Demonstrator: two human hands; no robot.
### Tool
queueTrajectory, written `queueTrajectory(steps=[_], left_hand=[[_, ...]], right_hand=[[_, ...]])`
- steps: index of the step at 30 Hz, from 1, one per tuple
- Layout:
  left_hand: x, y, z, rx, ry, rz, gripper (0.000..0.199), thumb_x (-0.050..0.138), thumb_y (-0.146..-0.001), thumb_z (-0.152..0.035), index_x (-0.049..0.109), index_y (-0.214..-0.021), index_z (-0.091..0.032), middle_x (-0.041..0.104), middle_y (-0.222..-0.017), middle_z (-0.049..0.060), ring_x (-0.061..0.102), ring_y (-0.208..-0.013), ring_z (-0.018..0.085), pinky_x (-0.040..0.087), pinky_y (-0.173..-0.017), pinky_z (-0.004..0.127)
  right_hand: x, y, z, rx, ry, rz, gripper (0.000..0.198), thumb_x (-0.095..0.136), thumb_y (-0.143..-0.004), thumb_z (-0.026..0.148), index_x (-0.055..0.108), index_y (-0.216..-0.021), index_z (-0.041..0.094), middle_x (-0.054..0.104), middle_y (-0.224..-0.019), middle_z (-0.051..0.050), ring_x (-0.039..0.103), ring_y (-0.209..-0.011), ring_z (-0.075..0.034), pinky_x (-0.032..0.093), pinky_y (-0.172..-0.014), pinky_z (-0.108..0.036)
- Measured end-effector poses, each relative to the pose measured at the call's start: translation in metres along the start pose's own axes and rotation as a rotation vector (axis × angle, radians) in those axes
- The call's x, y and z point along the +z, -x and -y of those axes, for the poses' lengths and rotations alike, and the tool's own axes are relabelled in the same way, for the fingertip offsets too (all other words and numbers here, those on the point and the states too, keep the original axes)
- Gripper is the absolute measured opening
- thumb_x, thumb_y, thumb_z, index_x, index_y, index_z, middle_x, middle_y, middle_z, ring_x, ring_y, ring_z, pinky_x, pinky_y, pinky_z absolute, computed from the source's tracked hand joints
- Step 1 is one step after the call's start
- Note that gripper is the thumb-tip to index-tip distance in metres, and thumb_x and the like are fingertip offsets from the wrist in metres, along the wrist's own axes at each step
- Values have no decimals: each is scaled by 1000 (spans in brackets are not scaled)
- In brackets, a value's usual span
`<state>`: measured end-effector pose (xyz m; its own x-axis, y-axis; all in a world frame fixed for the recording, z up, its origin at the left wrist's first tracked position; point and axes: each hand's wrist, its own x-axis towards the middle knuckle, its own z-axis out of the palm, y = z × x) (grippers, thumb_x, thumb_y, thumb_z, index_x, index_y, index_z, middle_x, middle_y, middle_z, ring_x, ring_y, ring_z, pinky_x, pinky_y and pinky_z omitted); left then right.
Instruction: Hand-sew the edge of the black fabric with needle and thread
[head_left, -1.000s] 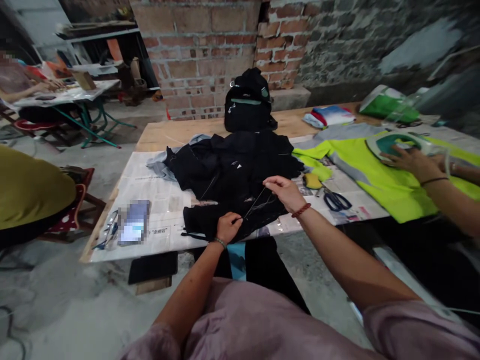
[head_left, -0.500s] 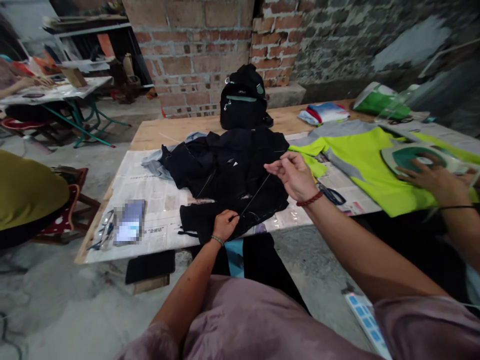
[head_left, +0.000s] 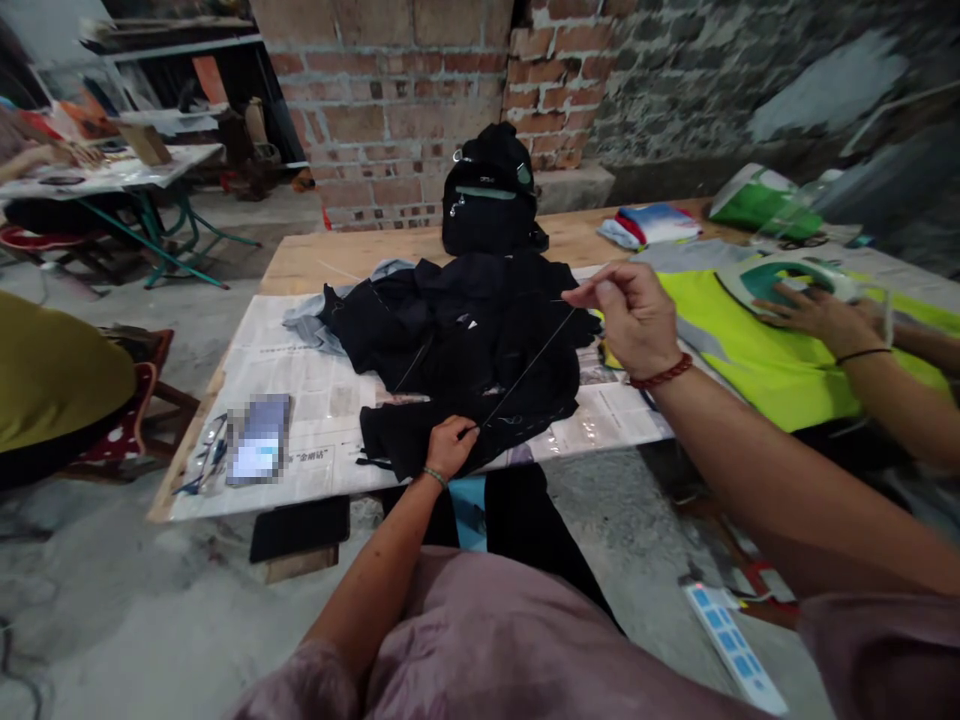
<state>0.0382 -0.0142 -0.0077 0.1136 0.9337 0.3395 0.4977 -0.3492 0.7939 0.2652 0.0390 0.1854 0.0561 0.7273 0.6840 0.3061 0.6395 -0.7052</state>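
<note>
Right hand (head_left: 634, 315), thumb and fingers closed in a pinch, holds a thin pale thread (head_left: 529, 367) stretched up from the cloth beside the left hand (head_left: 450, 447). That left hand grips a flat black cloth piece (head_left: 394, 435), which lies at the near edge of the newspaper-covered wooden table (head_left: 300, 263). Light stitch-like marks on the piece suggest sewing partly done. Judged by the long thread, the current stitch is not yet drawn through; how much remains cannot be told.
</note>
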Motion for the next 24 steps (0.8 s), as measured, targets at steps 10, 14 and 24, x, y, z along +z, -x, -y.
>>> queueTrajectory(steps=[10, 14, 24], left_hand=[[1, 1, 1, 11, -80, 43, 7, 58, -75, -16, 65, -74, -18, 63, -73, 2, 59, -72, 12, 46, -69, 24], [2, 1, 1, 18, -72, 24, 8, 58, -74, -15, 65, -73, -19, 62, -72, 1, 58, -72, 12, 46, -69, 24], [0, 1, 0, 7, -24, 1, 7, 59, -74, -17, 65, -74, -18, 63, -73, 2, 59, -71, 12, 47, -68, 24]], right_hand=[[-43, -57, 10, -368, -288, -361, 5, 47, -85, 16, 48, -82, 20, 53, -64, 8, 60, -58, -6, 52, -70, -33], [-70, -66, 23, -447, -197, -387, 3, 51, -83, 21, 52, -80, 21, 52, -63, 9, 60, -56, -6, 50, -60, -28], [-75, -40, 37, -476, 212, -343, 13, 47, -85, 27, 58, -88, 22, 58, -78, 5, 64, -70, -8, 45, -63, -26]])
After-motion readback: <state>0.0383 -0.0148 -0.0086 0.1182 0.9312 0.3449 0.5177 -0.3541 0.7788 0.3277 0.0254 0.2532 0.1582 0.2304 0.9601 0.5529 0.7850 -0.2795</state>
